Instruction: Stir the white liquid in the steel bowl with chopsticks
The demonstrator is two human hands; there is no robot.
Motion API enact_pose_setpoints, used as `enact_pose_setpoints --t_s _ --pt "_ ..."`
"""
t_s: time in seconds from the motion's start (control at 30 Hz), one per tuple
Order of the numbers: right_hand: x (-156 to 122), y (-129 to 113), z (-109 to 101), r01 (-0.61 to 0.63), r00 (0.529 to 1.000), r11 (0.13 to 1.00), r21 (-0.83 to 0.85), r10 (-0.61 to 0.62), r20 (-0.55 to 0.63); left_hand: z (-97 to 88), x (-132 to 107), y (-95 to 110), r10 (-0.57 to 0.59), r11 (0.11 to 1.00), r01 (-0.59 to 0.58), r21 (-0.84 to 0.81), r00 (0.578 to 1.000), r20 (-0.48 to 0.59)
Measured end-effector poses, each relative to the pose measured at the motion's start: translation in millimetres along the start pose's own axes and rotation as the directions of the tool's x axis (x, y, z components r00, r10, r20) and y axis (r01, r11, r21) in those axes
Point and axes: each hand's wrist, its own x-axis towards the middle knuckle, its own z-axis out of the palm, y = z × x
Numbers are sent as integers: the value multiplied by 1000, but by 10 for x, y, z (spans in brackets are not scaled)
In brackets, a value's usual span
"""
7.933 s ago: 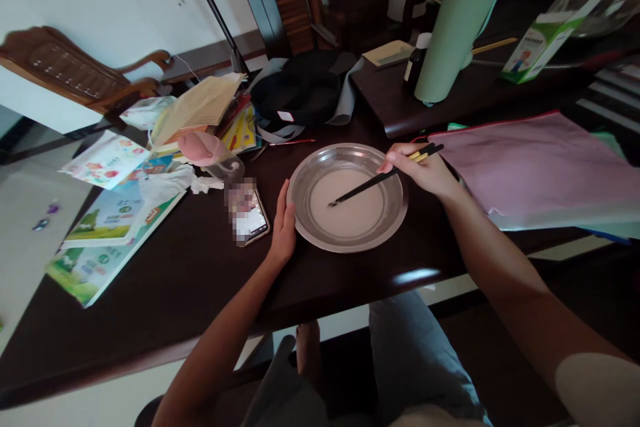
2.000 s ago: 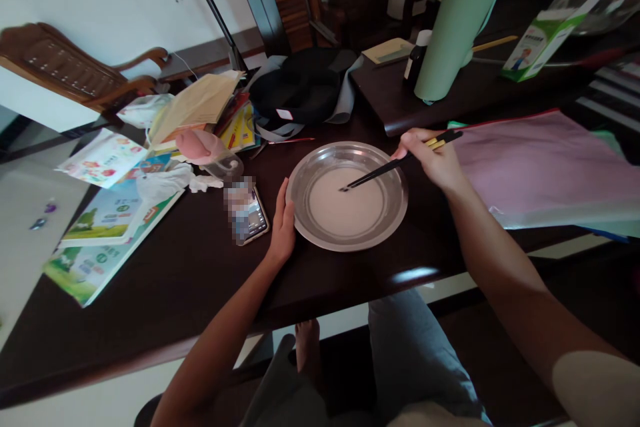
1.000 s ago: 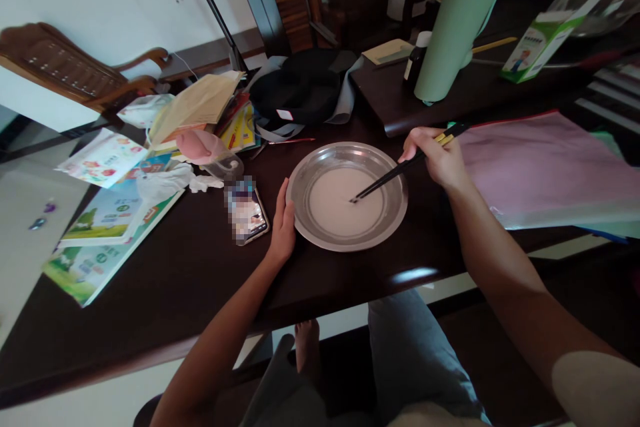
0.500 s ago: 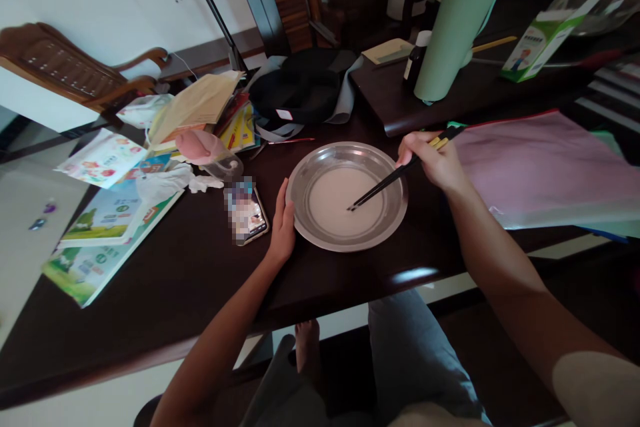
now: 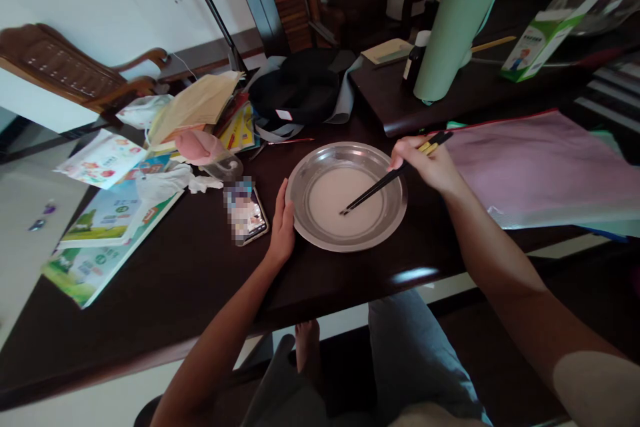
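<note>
A shallow metal bowl point(image 5: 350, 241) stands on the dark table, with a milky white liquid point(image 5: 330, 197) in its bottom. My left hand point(image 5: 284, 225) holds the bowl's left edge, the thumb at the rim and the fingers along the outer side. Over the right rim, my right hand point(image 5: 425, 163) is closed around a pair of black chopsticks point(image 5: 375, 188) with gold bands near the top. Their tips dip into the liquid near the middle and lie close together. Left of the bowl is a phone point(image 5: 247, 210) with its screen lit and partly blurred.
Booklets point(image 5: 105, 213), crumpled tissues point(image 5: 167, 181) and a pink-topped clear container point(image 5: 205, 150) lie to the left. Behind the bowl sits a black bag point(image 5: 300, 90). A green flask point(image 5: 450, 33), dark bottle point(image 5: 416, 60) and small box point(image 5: 540, 47) stand back right, near a pink folder point(image 5: 545, 167).
My right hand and the chopsticks have moved slightly to the left, and the tips sit a little further left and nearer me in the liquid. My left hand and the bowl stay put.
</note>
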Motion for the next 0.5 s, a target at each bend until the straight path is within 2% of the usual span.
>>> enact_pose_setpoints --t_s 0.07,0.1,0.23,0.3,0.37,0.5 --pt "-7 -23 28 14 998 999 -37 -12 67 -2 0 14 2 1000 -2 7 1000 3" --pt "-3 -26 31 27 998 998 -52 -23 63 -2 1 18 3 1000 -3 8 1000 4" --pt "34 13 -27 27 992 999 -39 -31 -120 -1 1 13 1 1000 -1 8 1000 2" --pt "40 30 -53 17 987 1000 1 -17 -161 1 -2 7 5 1000 -5 10 1000 -2" --pt "30 23 -48 8 993 1000 20 -5 -119 2 -3 5 7 1000 -7 9 1000 0" --pt "2 -21 12 9 998 999 -33 -7 55 3 0 6 5 1000 -5 1 1000 2"
